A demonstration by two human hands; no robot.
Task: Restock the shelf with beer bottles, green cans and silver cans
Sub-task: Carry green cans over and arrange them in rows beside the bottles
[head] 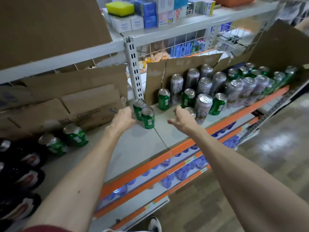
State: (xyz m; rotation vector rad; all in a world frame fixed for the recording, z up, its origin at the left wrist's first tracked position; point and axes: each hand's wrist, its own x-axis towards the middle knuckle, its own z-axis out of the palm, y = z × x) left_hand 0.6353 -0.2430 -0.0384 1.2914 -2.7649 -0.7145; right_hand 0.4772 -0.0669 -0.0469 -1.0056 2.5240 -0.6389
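Fingers (pixel 129 110) of the left hand (pixel 124 117) reach forward to a pair of green cans (pixel 148 118) standing upright and touching each other on the grey shelf (pixel 142 148). The fingertips sit against the rear can of the pair, but the back of the hand hides them, so I cannot tell whether they grip it or only touch it. The left arm is stretched out straight over the shelf, wrist level. The right hand (pixel 181 118) is held forward at about the same height, palm turned down and inward, its fingers loosely bent and its thumb spread out to the side, a relaxed hand. Just beyond its knuckles shows the silver top of a small can (pixel 190 111), the body hidden by the hand. Just beside that stands a tall silver can (pixel 203 106), with more silver cans (pixel 205 84) and green ones in rows behind it, against a cardboard sheet (pixel 184 69). Well to the left, two more green cans (pixel 76 135) stand near dark beer bottles (pixel 25 164), blurred at the edge of the view.
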